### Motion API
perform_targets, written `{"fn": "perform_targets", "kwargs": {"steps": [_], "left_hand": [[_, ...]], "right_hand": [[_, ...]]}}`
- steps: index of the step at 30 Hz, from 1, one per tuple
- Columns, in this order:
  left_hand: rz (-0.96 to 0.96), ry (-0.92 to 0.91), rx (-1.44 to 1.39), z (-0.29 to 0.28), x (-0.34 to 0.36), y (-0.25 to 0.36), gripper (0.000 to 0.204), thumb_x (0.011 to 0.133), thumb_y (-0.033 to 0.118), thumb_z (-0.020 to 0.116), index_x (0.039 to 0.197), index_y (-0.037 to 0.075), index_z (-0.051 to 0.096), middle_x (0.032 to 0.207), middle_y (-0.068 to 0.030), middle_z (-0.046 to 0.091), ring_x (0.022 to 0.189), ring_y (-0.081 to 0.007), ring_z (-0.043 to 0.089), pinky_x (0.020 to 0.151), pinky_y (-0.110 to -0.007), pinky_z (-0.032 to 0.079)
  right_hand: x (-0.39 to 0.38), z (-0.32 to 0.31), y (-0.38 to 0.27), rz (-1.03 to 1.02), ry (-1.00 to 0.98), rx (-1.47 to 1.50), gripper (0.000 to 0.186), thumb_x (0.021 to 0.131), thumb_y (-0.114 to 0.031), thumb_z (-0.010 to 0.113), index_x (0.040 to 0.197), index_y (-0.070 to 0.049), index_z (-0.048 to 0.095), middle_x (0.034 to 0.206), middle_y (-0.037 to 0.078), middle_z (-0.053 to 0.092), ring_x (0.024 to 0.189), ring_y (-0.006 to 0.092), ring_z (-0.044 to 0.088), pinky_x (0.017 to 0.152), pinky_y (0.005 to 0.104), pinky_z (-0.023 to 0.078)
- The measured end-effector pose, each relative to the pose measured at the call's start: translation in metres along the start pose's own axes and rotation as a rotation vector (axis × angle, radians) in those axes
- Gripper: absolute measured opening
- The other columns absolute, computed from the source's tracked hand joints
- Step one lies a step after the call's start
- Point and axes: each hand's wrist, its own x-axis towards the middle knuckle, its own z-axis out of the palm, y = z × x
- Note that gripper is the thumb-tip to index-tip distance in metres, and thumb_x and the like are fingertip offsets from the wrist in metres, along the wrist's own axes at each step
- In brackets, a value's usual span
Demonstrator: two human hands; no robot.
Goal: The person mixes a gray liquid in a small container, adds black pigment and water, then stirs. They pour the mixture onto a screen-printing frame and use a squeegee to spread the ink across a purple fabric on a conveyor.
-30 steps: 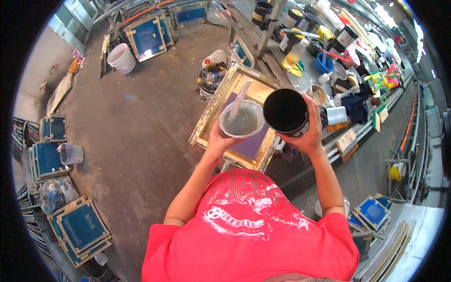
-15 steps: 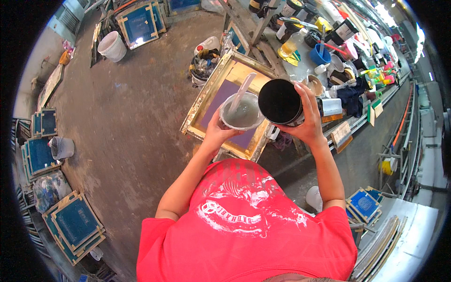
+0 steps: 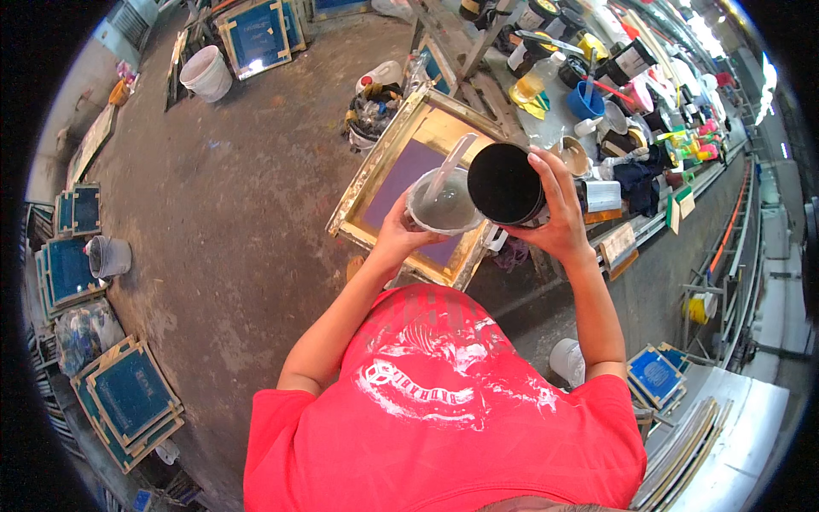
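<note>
My left hand (image 3: 403, 235) is closed round a translucent plastic cup (image 3: 444, 224) that holds a greyish, gel-like substance. A pale flat stirring stick (image 3: 452, 162) leans in the cup, its upper end above the rim. In my right hand (image 3: 559, 205) a black jar (image 3: 505, 182) is gripped from the right side and tilted, its round black end toward me; whether that end is a lid or base I cannot tell. The jar's edge is against or just over the cup's right rim. Beneath both lies a wooden-framed screen (image 3: 397, 183) with a purple panel.
At the right, a long worktable carries a bottle of yellow liquid (image 3: 537, 78), a blue tub (image 3: 584, 101) and several jars. Framed blue screens (image 3: 132, 397) lean at the left, near a white bucket (image 3: 109, 257). Another bucket (image 3: 206, 73) stands at the far left. A bin of rubbish (image 3: 373, 113) sits beside the wooden frame.
The cup and jar have stayed nearly in place, still held close together. The stick leans slightly further right. The surroundings have shifted a little with the head view.
</note>
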Motion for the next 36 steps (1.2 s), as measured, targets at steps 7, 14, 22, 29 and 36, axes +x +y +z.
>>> {"fn": "perform_targets", "kwargs": {"steps": [7, 14, 22, 29, 36], "left_hand": [[0.006, 0.002, 0.012, 0.0, 0.001, -0.003, 0.092, 0.073, -0.013, 0.079, 0.152, 0.01, 0.039, 0.142, -0.0082, 0.054, 0.128, -0.0252, 0.057, 0.097, -0.042, 0.058], [0.018, -0.008, 0.012, 0.0, 0.002, -0.004, 0.092, 0.071, -0.012, 0.08, 0.151, 0.01, 0.04, 0.141, -0.0079, 0.056, 0.127, -0.0247, 0.057, 0.097, -0.041, 0.058], [0.01, 0.003, 0.044, 0.001, 0.005, -0.003, 0.094, 0.069, -0.013, 0.082, 0.151, 0.01, 0.04, 0.14, -0.0077, 0.057, 0.127, -0.0241, 0.058, 0.098, -0.04, 0.057], [-0.014, 0.01, -0.008, 0.003, 0.006, -0.001, 0.096, 0.068, -0.013, 0.082, 0.151, 0.009, 0.04, 0.142, -0.0081, 0.055, 0.128, -0.0247, 0.057, 0.101, -0.041, 0.056], [-0.004, 0.003, 0.005, 0.005, 0.01, 0.001, 0.094, 0.069, -0.011, 0.083, 0.15, 0.009, 0.041, 0.142, -0.0088, 0.054, 0.13, -0.025, 0.056, 0.1, -0.042, 0.057]], "right_hand": [[0.0, -0.001, 0.001, -0.014, -0.024, -0.014, 0.103, 0.056, -0.017, 0.094, 0.147, -0.007, 0.047, 0.146, 0.018, 0.048, 0.133, 0.0396, 0.048, 0.113, 0.0491, 0.041], [0.001, -0.001, 0.0, -0.036, -0.045, -0.035, 0.103, 0.056, -0.017, 0.094, 0.147, -0.008, 0.047, 0.145, 0.018, 0.048, 0.133, 0.0401, 0.048, 0.112, 0.0498, 0.041], [0.003, -0.001, -0.002, -0.025, -0.019, -0.02, 0.104, 0.056, -0.019, 0.095, 0.147, -0.007, 0.046, 0.145, 0.019, 0.048, 0.133, 0.0395, 0.049, 0.112, 0.0488, 0.041], [0.003, -0.005, 0.002, 0.093, 0.143, 0.018, 0.114, 0.055, -0.02, 0.1, 0.15, -0.003, 0.04, 0.147, 0.018, 0.048, 0.136, 0.0326, 0.05, 0.114, 0.0436, 0.041], [0.012, -0.012, 0.03, 0.291, 0.472, 0.817, 0.104, 0.066, -0.02, 0.097, 0.15, -0.007, 0.037, 0.144, 0.014, 0.05, 0.135, 0.024, 0.05, 0.113, 0.0391, 0.043]]}}
